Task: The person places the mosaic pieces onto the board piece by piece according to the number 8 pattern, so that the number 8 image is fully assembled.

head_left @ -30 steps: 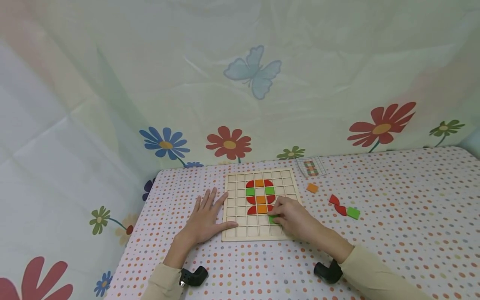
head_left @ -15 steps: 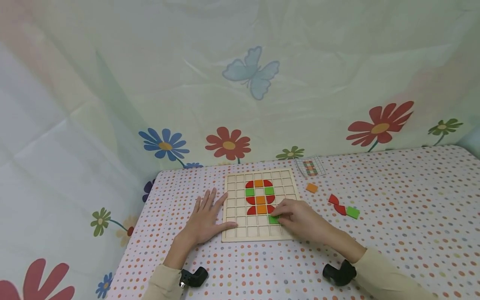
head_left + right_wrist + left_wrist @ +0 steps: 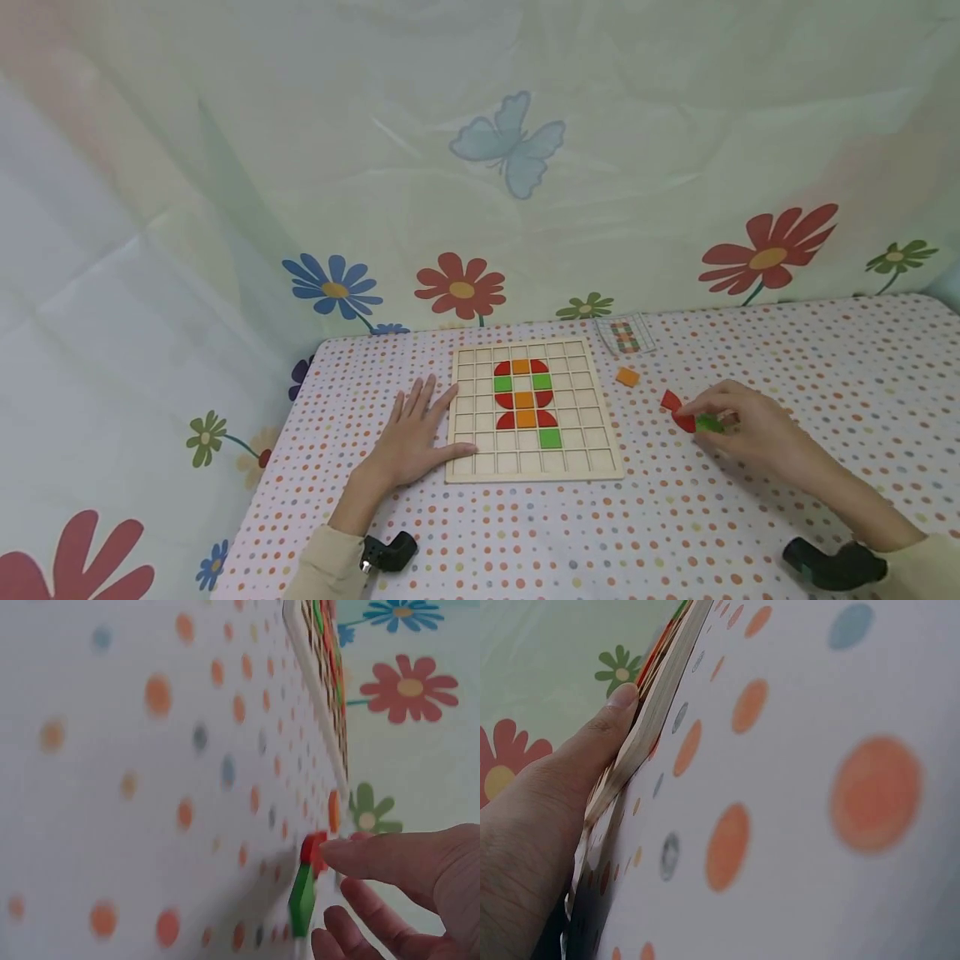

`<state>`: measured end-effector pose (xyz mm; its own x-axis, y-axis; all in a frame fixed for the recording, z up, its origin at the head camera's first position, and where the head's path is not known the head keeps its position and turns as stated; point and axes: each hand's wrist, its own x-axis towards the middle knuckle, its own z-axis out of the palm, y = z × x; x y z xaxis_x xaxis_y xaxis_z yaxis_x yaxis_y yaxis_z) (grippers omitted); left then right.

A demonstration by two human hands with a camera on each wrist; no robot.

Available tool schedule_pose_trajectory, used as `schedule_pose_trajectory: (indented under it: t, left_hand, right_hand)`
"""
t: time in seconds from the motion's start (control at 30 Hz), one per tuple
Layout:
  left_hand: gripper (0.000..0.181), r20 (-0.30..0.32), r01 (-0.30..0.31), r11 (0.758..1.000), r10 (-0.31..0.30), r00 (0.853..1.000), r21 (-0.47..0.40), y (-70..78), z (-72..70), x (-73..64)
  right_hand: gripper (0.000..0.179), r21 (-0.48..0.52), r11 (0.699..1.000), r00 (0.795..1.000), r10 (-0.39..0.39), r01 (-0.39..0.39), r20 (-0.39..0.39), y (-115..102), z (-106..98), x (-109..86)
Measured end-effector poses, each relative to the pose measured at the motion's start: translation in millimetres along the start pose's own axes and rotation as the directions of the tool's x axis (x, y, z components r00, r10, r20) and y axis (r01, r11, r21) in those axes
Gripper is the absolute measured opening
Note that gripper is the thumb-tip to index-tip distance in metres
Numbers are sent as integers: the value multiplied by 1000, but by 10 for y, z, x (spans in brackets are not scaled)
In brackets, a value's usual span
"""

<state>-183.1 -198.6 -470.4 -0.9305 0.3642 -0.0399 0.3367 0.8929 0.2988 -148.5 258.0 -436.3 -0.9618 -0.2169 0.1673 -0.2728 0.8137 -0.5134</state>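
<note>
My left hand [image 3: 408, 442] lies with fingers spread at the left side of a wooden grid board [image 3: 534, 477], its thumb resting over the edge. Red, orange and green pieces fill several of the board's middle cells, with a green square tile [image 3: 551, 438] low and right of centre. To the right of the board, my right hand [image 3: 757, 433] reaches over a loose green tile [image 3: 708, 423] and a red quarter-round piece [image 3: 683, 422]. In the right wrist view, its thumb is at the red piece [image 3: 311, 851], beside the green tile [image 3: 301, 904]; no closed grip shows.
Another red piece [image 3: 670, 400] touches the first one. An orange tile [image 3: 628, 377] lies farther back, near a printed pattern card [image 3: 625, 335]. The dotted tablecloth [image 3: 517, 533] ends at a flowered backdrop [image 3: 645, 175].
My right hand has let go of the green tile on the board and moved right to the loose pieces. The left hand has stayed in place.
</note>
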Motion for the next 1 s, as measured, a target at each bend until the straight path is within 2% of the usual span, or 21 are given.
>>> schedule_pose_trajectory:
  t: [0.2, 0.4, 0.53, 0.63, 0.8, 1.0]
  left_hand:
    - [99, 0, 1, 1000, -1, 1000, -4, 15, -6, -6]
    - [98, -16, -7, 1000, 7, 1000, -3, 10, -12, -7]
    - [100, 2, -3, 1000, 3, 1000, -3, 11, -3, -2]
    - [102, 19, 6, 1000, -5, 1000, -3, 16, 2, -2]
    - [101, 14, 9, 1000, -10, 1000, 8, 15, 9, 9]
    - [101, 17, 18, 1000, -19, 1000, 23, 5, 9, 13]
  right_hand:
    - [33, 25, 996, 996, 84, -85, 34, 191, -30, -12]
    - [33, 42, 987, 987, 150, -153, 61, 159, -61, 38]
    - [34, 37, 982, 981, 184, -186, 55, 163, -96, 21]
    - [34, 47, 983, 984, 175, -176, 30, 181, -105, -6]
    - [28, 50, 987, 988, 153, -153, 2, 154, -115, 8]
    - [22, 61, 995, 996, 79, -77, -34, -81, -75, 151]
